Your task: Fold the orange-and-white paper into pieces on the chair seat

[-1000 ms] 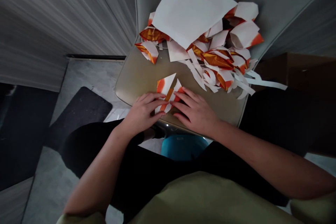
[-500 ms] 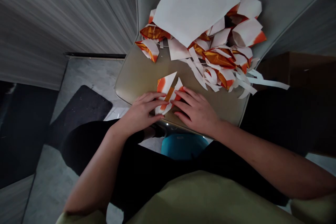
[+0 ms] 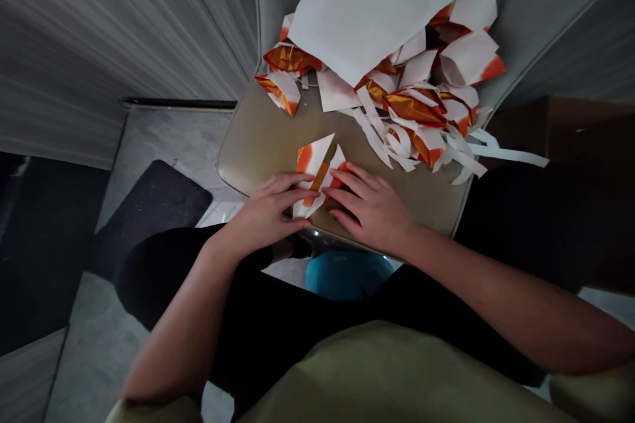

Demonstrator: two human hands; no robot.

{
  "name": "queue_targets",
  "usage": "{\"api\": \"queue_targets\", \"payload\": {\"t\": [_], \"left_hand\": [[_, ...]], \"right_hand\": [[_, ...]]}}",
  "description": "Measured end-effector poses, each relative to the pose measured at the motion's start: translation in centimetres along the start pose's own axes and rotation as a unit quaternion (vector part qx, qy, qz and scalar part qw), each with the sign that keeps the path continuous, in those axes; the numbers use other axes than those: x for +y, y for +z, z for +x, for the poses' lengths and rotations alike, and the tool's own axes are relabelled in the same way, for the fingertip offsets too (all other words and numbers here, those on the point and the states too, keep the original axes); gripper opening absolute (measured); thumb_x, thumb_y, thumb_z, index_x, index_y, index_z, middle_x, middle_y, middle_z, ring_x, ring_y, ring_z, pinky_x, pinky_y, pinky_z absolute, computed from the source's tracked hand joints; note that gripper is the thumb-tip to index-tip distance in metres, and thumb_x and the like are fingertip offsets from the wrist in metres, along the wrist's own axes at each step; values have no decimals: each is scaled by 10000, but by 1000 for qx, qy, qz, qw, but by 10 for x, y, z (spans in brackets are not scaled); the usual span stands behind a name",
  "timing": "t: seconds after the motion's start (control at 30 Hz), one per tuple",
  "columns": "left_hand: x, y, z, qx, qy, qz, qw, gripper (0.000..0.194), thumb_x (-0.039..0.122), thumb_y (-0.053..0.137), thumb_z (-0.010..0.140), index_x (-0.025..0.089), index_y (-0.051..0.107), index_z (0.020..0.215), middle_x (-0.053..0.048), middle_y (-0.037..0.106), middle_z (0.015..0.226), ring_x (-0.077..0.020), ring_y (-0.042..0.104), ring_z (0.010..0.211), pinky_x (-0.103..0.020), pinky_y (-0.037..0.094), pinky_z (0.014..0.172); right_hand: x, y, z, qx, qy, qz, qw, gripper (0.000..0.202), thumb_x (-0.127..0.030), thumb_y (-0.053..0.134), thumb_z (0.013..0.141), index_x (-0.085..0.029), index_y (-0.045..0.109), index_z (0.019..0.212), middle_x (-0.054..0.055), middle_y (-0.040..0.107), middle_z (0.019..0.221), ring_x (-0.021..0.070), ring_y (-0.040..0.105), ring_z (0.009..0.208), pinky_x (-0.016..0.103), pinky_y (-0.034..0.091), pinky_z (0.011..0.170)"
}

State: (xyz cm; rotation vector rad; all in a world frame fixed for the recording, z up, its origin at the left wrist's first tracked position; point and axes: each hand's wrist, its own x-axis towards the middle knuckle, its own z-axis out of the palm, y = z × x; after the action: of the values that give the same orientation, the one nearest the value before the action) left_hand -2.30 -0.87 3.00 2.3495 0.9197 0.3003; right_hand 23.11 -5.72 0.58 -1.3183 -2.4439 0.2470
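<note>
A folded paper piece point(image 3: 310, 163), white and orange with a gold strip down its middle, lies flat near the front edge of the chair seat point(image 3: 258, 139). My left hand point(image 3: 270, 208) rests on its left side, fingers spread and pressing it down. On the right side, my right hand point(image 3: 370, 205) touches the paper with spread fingertips. Both hands are open, and neither grips the paper. Part of its lower edge is hidden by my left fingers.
Behind the hands lie a large white sheet point(image 3: 370, 10), several folded orange, gold and white pieces point(image 3: 414, 109) and white paper strips point(image 3: 510, 155). A blue stool point(image 3: 347, 274) is below the seat's front edge. A brown box point(image 3: 570, 125) stands at the right.
</note>
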Motion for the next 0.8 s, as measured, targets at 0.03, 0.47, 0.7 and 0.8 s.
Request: {"api": "queue_targets", "payload": {"t": [0.03,0.47,0.7,0.8], "left_hand": [[0,0,0,0,1,2,1000,449,337,776,892,290,667,1325,-70,577,1486,-274,542,1371,-488,450,1160],[1,3,0,12,4,12,1000,420,262,762,891,248,675,1303,-94,584,1462,-273,559,1353,-481,454,1145],[1,3,0,15,2,14,1000,398,292,739,909,258,677,1300,-87,591,1454,-271,562,1351,-471,455,1146],[2,3,0,22,1,14,1000,387,313,728,920,243,679,1298,-96,600,1443,-269,571,1338,-466,457,1140]], "right_hand": [[0,0,0,0,0,1,1000,363,-341,545,1020,-180,684,1314,148,583,1498,359,453,1447,542,475,1091],[0,-1,1,-3,4,3,1000,360,-342,522,1032,-185,684,1312,141,582,1499,348,460,1441,525,476,1085],[0,-1,1,-4,4,3,1000,360,-338,519,1032,-186,681,1315,140,588,1493,351,464,1438,526,482,1075],[0,-1,1,-2,4,5,1000,360,-340,524,1030,-183,681,1314,141,587,1496,353,464,1438,528,479,1081]]}}
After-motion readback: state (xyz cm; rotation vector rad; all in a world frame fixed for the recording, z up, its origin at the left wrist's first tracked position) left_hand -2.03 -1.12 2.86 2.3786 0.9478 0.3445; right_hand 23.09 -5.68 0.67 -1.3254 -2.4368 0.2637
